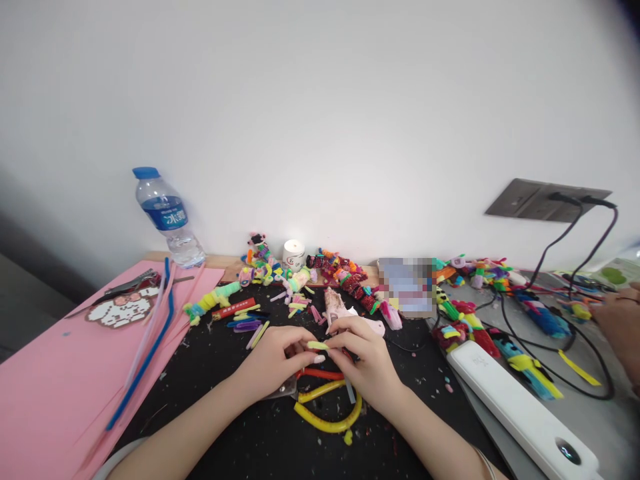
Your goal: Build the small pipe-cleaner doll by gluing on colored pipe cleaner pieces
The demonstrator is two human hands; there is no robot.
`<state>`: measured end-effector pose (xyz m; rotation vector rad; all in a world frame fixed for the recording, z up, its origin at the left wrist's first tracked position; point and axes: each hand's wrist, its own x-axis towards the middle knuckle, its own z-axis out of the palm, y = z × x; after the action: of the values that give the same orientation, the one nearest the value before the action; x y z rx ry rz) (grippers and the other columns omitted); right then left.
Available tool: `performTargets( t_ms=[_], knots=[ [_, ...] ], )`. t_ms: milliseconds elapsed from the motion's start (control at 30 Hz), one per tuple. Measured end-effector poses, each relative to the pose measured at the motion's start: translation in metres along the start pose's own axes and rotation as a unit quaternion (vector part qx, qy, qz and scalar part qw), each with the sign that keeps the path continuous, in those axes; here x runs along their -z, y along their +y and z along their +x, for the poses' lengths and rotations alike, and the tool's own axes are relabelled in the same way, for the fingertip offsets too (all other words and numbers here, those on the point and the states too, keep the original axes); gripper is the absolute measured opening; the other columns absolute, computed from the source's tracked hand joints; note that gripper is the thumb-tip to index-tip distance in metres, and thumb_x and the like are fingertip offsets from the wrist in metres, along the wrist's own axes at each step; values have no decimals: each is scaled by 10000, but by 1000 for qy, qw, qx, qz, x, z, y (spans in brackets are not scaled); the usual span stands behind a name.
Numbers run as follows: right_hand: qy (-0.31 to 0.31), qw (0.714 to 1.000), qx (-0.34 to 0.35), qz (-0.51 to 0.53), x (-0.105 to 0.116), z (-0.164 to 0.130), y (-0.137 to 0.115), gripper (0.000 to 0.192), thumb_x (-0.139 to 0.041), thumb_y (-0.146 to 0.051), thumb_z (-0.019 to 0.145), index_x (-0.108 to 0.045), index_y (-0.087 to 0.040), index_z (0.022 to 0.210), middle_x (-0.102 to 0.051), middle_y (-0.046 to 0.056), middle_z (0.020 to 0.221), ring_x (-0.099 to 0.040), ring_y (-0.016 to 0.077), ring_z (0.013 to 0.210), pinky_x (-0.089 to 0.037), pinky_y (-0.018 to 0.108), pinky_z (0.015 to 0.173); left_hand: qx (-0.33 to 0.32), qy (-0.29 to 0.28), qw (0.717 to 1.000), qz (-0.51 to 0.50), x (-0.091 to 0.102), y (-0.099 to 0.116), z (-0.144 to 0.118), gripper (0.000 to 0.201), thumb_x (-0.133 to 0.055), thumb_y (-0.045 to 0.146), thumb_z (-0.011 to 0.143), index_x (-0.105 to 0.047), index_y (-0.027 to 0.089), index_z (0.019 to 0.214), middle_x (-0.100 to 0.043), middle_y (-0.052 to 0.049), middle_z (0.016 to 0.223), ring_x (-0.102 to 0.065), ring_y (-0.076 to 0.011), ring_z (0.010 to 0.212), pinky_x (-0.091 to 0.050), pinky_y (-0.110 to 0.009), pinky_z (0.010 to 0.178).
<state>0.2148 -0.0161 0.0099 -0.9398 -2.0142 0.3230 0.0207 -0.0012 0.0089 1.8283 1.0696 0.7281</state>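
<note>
Between both hands is a short yellow-green piece of pipe cleaner (317,345). My left hand (274,360) pinches its left end with thumb and fingers, while my right hand (367,360) pinches the right end. Under the hands on the black mat (220,427) lies a tool with curved yellow and red handles (330,425); its head is partly hidden by my left hand. Short purple, black and yellow pipe cleaner pieces (247,325) lie just left of the hands. A pink patterned packet (334,307) is behind my right hand.
Pink sheets (55,373) with long pipe cleaners (150,360) lie left, near a water bottle (173,220). Bundled pipe cleaners (350,283) line the wall beside a paper cup (293,255). To the right are a white device (520,407), cables (605,347) and another person's hand (620,327).
</note>
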Motion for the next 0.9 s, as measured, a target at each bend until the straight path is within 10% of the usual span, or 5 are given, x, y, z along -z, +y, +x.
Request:
performTargets(
  t_ms=[900],
  knots=[
    [14,998,-42,-34,1,-1,9,131,-591,-110,816,-668,-211,783,-635,59,907,-625,186,868,-524,321,777,-21,173,984,-30,11,-10,3,366,-491,289,869,-557,161,532,-601,-57,824,-560,-161,687,-453,-258,644]
  ],
)
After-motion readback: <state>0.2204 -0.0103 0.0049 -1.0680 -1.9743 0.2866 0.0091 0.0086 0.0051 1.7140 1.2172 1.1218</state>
